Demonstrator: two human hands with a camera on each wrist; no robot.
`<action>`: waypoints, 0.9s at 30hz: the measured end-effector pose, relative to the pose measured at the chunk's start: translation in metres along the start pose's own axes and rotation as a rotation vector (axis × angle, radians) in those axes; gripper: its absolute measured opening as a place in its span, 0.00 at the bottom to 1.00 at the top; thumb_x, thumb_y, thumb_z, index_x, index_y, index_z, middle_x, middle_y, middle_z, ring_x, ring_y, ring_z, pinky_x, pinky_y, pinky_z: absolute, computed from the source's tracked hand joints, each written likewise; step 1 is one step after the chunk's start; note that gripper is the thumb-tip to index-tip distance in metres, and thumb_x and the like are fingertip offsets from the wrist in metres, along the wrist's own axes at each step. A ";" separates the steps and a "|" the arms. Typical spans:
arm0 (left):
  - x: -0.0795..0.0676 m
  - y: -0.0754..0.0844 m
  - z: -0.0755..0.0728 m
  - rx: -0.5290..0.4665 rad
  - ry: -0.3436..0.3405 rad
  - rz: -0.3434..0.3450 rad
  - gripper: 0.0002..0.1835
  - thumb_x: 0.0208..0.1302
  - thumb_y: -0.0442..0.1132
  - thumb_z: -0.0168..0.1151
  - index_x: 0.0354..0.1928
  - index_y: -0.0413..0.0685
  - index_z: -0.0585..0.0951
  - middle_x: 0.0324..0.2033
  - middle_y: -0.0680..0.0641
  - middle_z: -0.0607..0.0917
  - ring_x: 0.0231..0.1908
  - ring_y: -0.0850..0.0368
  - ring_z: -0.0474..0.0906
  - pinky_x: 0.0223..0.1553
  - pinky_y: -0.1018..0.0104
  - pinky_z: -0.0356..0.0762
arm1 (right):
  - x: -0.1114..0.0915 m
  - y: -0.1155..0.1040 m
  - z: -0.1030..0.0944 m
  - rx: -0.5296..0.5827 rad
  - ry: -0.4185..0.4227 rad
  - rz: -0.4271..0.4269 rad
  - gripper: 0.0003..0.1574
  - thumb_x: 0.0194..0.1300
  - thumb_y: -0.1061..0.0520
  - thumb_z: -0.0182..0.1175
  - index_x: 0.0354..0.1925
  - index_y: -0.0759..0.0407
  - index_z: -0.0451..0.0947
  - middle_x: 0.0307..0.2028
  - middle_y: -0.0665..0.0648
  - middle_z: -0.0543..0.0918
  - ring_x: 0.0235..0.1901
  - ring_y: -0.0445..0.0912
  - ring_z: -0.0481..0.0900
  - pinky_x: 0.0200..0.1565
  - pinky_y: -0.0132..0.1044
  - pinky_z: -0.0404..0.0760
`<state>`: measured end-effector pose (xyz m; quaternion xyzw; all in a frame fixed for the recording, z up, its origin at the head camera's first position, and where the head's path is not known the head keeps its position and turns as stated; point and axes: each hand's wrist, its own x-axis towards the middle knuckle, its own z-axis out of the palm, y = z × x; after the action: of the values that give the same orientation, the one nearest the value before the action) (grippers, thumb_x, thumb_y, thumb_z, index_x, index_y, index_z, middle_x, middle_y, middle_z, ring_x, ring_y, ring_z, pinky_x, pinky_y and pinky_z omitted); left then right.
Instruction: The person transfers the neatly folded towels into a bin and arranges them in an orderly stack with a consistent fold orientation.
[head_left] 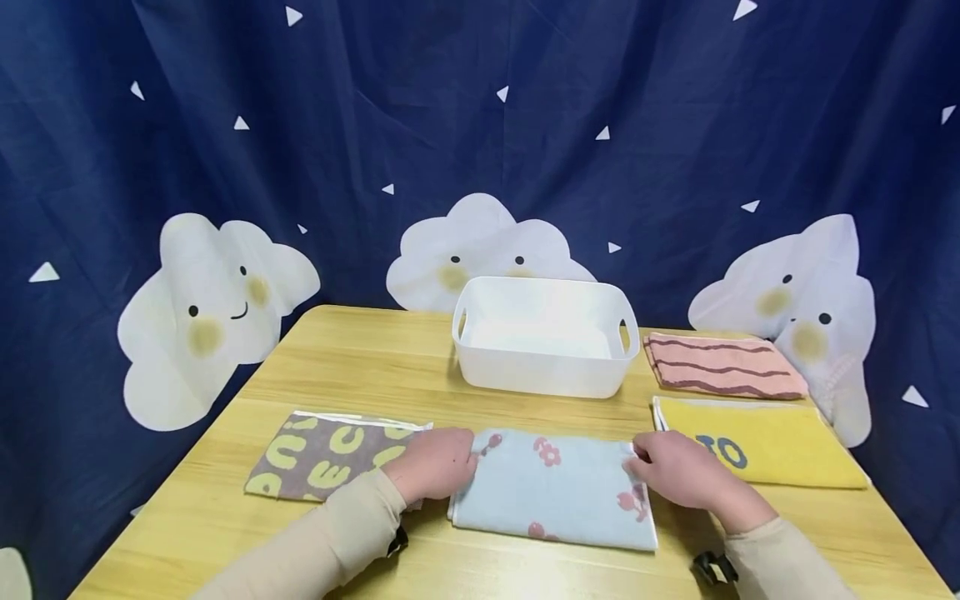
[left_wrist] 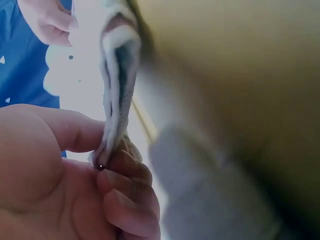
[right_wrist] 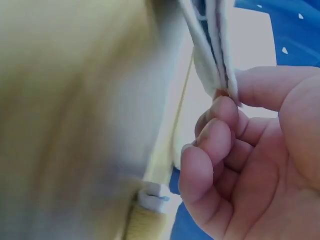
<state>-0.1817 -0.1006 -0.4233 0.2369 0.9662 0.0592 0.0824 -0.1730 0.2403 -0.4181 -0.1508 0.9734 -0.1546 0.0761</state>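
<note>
A folded light blue towel (head_left: 558,492) with pink flowers is in the middle of the head view, near the table's front. My left hand (head_left: 438,462) pinches its left far corner, and my right hand (head_left: 678,469) pinches the right far corner. Between thumb and curled fingers of the left hand (left_wrist: 100,175), the left wrist view shows the towel's layered edge (left_wrist: 117,85). In the right wrist view, the right hand (right_wrist: 250,135) grips the other layered edge (right_wrist: 217,50) the same way. Both wrist views are partly blurred.
A white plastic basket (head_left: 543,372) with side handles stands behind the blue towel. A grey-brown towel with yellow letters (head_left: 322,458) lies at left, partly behind the left arm. To the right lie a yellow towel (head_left: 795,442) and a pink striped towel (head_left: 723,367) on the wooden table (head_left: 360,358).
</note>
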 end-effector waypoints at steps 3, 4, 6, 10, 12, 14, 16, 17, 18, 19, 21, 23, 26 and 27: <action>0.005 -0.008 -0.006 -0.073 0.011 -0.023 0.13 0.68 0.46 0.46 0.26 0.52 0.71 0.18 0.53 0.71 0.20 0.59 0.68 0.21 0.61 0.67 | 0.003 0.001 -0.007 0.018 0.040 -0.018 0.20 0.65 0.50 0.57 0.19 0.52 0.64 0.14 0.48 0.62 0.15 0.42 0.60 0.20 0.35 0.61; 0.006 -0.010 -0.010 -0.078 0.020 -0.020 0.14 0.68 0.47 0.46 0.25 0.52 0.72 0.18 0.53 0.71 0.20 0.59 0.68 0.22 0.61 0.67 | 0.004 0.001 -0.010 0.021 0.048 -0.021 0.19 0.65 0.50 0.57 0.20 0.52 0.64 0.14 0.48 0.62 0.15 0.42 0.60 0.20 0.35 0.61; 0.008 -0.014 -0.017 -0.093 0.033 -0.010 0.13 0.69 0.47 0.45 0.28 0.53 0.73 0.19 0.53 0.73 0.21 0.59 0.70 0.25 0.61 0.69 | 0.006 0.001 -0.015 0.023 0.069 -0.034 0.18 0.66 0.49 0.56 0.22 0.51 0.65 0.15 0.48 0.63 0.16 0.42 0.61 0.21 0.36 0.62; 0.011 -0.019 -0.036 -0.100 0.051 0.006 0.12 0.70 0.48 0.44 0.36 0.53 0.76 0.25 0.53 0.77 0.26 0.60 0.73 0.32 0.59 0.72 | 0.009 0.000 -0.025 0.035 0.107 -0.059 0.16 0.68 0.48 0.54 0.25 0.52 0.67 0.17 0.49 0.65 0.18 0.42 0.64 0.23 0.36 0.63; 0.013 -0.020 -0.046 -0.107 0.052 0.003 0.12 0.71 0.48 0.45 0.37 0.52 0.75 0.25 0.52 0.76 0.27 0.59 0.73 0.32 0.58 0.72 | 0.011 -0.001 -0.030 0.056 0.120 -0.075 0.15 0.70 0.47 0.51 0.28 0.52 0.68 0.18 0.48 0.66 0.20 0.42 0.66 0.26 0.37 0.65; 0.016 -0.022 -0.055 -0.107 0.050 -0.005 0.13 0.71 0.49 0.45 0.34 0.51 0.74 0.24 0.52 0.75 0.26 0.58 0.72 0.30 0.59 0.71 | 0.014 -0.002 -0.035 0.089 0.119 -0.081 0.15 0.72 0.47 0.47 0.31 0.53 0.68 0.20 0.49 0.67 0.21 0.43 0.66 0.27 0.38 0.66; 0.019 -0.024 -0.064 -0.135 0.039 -0.023 0.13 0.71 0.49 0.44 0.32 0.52 0.72 0.21 0.51 0.73 0.23 0.57 0.71 0.26 0.60 0.71 | 0.017 -0.002 -0.042 0.124 0.118 -0.097 0.16 0.74 0.46 0.43 0.34 0.54 0.67 0.21 0.50 0.67 0.22 0.43 0.66 0.28 0.39 0.66; 0.021 -0.025 -0.068 -0.148 0.038 -0.029 0.13 0.71 0.50 0.44 0.32 0.52 0.72 0.21 0.51 0.72 0.22 0.57 0.71 0.26 0.60 0.71 | 0.018 -0.003 -0.045 0.134 0.118 -0.100 0.16 0.74 0.46 0.42 0.35 0.55 0.67 0.22 0.50 0.68 0.22 0.43 0.66 0.29 0.39 0.66; 0.023 -0.027 -0.072 -0.165 0.037 -0.033 0.13 0.72 0.50 0.43 0.33 0.53 0.72 0.22 0.51 0.73 0.22 0.57 0.72 0.26 0.61 0.71 | 0.020 -0.003 -0.048 0.140 0.121 -0.100 0.17 0.74 0.46 0.40 0.35 0.55 0.66 0.22 0.51 0.67 0.22 0.44 0.66 0.29 0.39 0.67; 0.025 -0.028 -0.077 -0.182 0.042 -0.036 0.13 0.72 0.50 0.43 0.35 0.53 0.73 0.24 0.51 0.75 0.24 0.58 0.73 0.29 0.60 0.72 | 0.022 -0.003 -0.052 0.146 0.130 -0.109 0.17 0.75 0.46 0.40 0.35 0.55 0.66 0.23 0.51 0.68 0.23 0.44 0.67 0.30 0.40 0.67; 0.030 -0.031 -0.086 -0.203 0.059 -0.034 0.13 0.71 0.49 0.42 0.39 0.53 0.74 0.29 0.51 0.78 0.29 0.58 0.75 0.34 0.59 0.73 | 0.027 -0.004 -0.059 0.151 0.143 -0.120 0.18 0.75 0.46 0.39 0.37 0.56 0.67 0.24 0.52 0.68 0.23 0.45 0.67 0.31 0.41 0.67; 0.035 -0.034 -0.095 -0.219 0.074 -0.037 0.13 0.71 0.50 0.42 0.42 0.52 0.74 0.34 0.50 0.79 0.34 0.57 0.75 0.39 0.58 0.71 | 0.032 -0.005 -0.067 0.137 0.160 -0.125 0.18 0.75 0.46 0.38 0.38 0.55 0.68 0.25 0.52 0.70 0.26 0.46 0.69 0.33 0.42 0.68; 0.042 -0.037 -0.107 -0.243 0.091 -0.047 0.15 0.71 0.50 0.42 0.42 0.50 0.74 0.36 0.50 0.79 0.36 0.55 0.74 0.40 0.58 0.70 | 0.041 -0.006 -0.080 0.140 0.175 -0.125 0.19 0.75 0.47 0.38 0.41 0.56 0.70 0.28 0.53 0.72 0.30 0.47 0.72 0.37 0.44 0.69; 0.045 -0.039 -0.112 -0.259 0.092 -0.051 0.15 0.71 0.51 0.42 0.42 0.50 0.74 0.34 0.49 0.79 0.35 0.54 0.74 0.39 0.58 0.70 | 0.044 -0.006 -0.084 0.141 0.181 -0.124 0.19 0.75 0.47 0.37 0.41 0.57 0.70 0.29 0.53 0.73 0.31 0.48 0.72 0.37 0.44 0.68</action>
<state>-0.2592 -0.1220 -0.3259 0.1967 0.9589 0.1923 0.0695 -0.2291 0.2444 -0.3411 -0.1905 0.9518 -0.2400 -0.0114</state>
